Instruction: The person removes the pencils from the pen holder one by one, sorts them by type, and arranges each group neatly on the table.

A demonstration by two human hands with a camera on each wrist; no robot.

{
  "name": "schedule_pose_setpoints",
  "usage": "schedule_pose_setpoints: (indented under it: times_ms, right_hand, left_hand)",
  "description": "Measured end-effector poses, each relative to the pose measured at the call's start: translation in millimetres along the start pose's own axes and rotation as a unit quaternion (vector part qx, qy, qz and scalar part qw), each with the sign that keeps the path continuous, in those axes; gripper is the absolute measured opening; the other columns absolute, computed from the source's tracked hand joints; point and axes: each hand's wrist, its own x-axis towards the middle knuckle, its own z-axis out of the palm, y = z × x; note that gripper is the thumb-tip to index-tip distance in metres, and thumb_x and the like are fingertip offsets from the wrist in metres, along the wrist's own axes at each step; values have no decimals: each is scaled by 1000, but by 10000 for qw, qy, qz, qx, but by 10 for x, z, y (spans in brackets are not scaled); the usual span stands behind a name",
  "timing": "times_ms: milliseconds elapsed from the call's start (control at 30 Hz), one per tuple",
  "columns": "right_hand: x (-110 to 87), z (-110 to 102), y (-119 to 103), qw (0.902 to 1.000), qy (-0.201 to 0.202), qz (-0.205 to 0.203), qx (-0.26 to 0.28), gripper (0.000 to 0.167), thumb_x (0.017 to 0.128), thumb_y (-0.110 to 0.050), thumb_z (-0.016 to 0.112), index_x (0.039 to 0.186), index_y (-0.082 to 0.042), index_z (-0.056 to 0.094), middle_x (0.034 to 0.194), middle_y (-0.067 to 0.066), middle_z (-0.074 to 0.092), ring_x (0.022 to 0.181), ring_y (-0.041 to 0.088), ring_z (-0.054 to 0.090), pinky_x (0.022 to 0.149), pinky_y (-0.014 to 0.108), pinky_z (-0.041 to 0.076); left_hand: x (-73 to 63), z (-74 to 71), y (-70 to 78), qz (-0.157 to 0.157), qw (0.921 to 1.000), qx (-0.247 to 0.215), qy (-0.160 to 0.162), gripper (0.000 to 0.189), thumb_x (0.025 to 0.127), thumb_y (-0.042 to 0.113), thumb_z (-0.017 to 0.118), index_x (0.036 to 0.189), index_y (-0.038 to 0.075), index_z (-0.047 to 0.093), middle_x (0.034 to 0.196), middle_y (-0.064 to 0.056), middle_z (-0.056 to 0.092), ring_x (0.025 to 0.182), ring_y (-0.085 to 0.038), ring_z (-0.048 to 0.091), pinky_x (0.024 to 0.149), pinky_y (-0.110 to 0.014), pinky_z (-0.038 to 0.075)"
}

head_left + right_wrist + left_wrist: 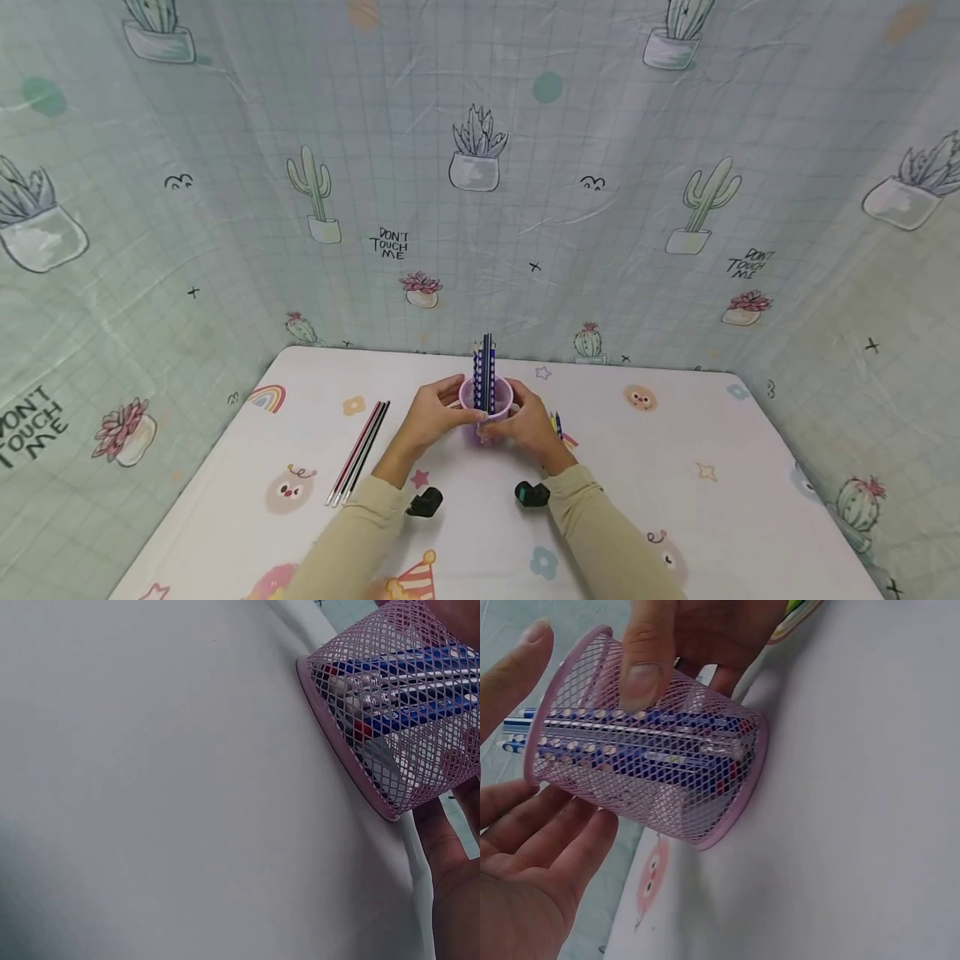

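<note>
“Cloth (pixel 405 183) with cacti drawn on it hangs behind my white table (pixel 675 492), from one side to the other.”

“And on the table, starting at the left?”

“Three loose pencils (pixel 361 452), one reddish and two dark, lying close together at a slant. Then my left sleeve (pixel 352 533), with a small black gadget (pixel 425 502) just beside the cuff.”

“What is your left hand (pixel 438 414) doing?”

“Curving round the left side of a pink mesh cup (pixel 682 769), my thumb reaching across the front near the rim.”

“Where is the cup exactly?”

“In front of me, between my two hands, toward the far side of the table. I can't tell whether its base touches the tabletop.”

“Anything inside?”

“A bundle of pencils (pixel 484 375), standing up past the rim: blue ones with white spots, and darker, shiny ones between them.”

“And your right hand (pixel 528 423)?”

“Gripping the cup's other side, thumb on the mesh in front. Nearer me is another black gadget (pixel 532 493), by my right sleeve (pixel 600 525). Past that wrist, blue and yellow pencil tips (pixel 558 427) show, the rest hidden.”
</note>
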Motion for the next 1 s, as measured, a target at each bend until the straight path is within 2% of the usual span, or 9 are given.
schedule_pose_setpoints:
  times_ms: [133,333,633,867,1000]
  right_hand:
    - [9,5,10,9999,-9,-134,82,88,71,-9,97,148,-13,54,146,11,64,138,32,59,120,52,45]
    - [-2,17,20,9999,-3,-101,82,88,70,-9,97,147,-13,55,146,10,64,138,31,59,120,52,45]
    - [-9,-37,-51,9998,17,-196,-43,88,68,-10,98,146,-12,57,143,10,66,136,30,60,117,52,48]
    - [17,-135,-148,9993,-304,199,-120,84,71,-3,95,145,-16,59,144,6,65,135,32,60,115,51,50]
    - [21,-183,-174,9984,-456,246,-210,82,71,0,93,145,-15,60,144,7,65,136,34,60,115,50,50]
  left_hand:
    - [0,45,-41,13,10000,-32,17,90,79,5,89,154,-9,42,151,-28,55,141,-41,55,112,-43,51]
    - [13,62,-95,27,10000,-48,2,86,79,8,90,153,-3,47,150,-22,58,138,-36,60,111,-38,53]
    - [47,73,-75,-61,9999,-40,91,80,79,12,92,150,5,54,147,-15,63,135,-31,63,109,-35,55]
    - [37,73,-68,-145,9998,-14,121,80,78,14,93,149,7,55,146,-13,65,133,-30,64,109,-37,56]
    - [34,79,-101,-160,9998,-118,81,80,79,12,92,150,6,54,147,-14,63,135,-31,63,109,-36,55]
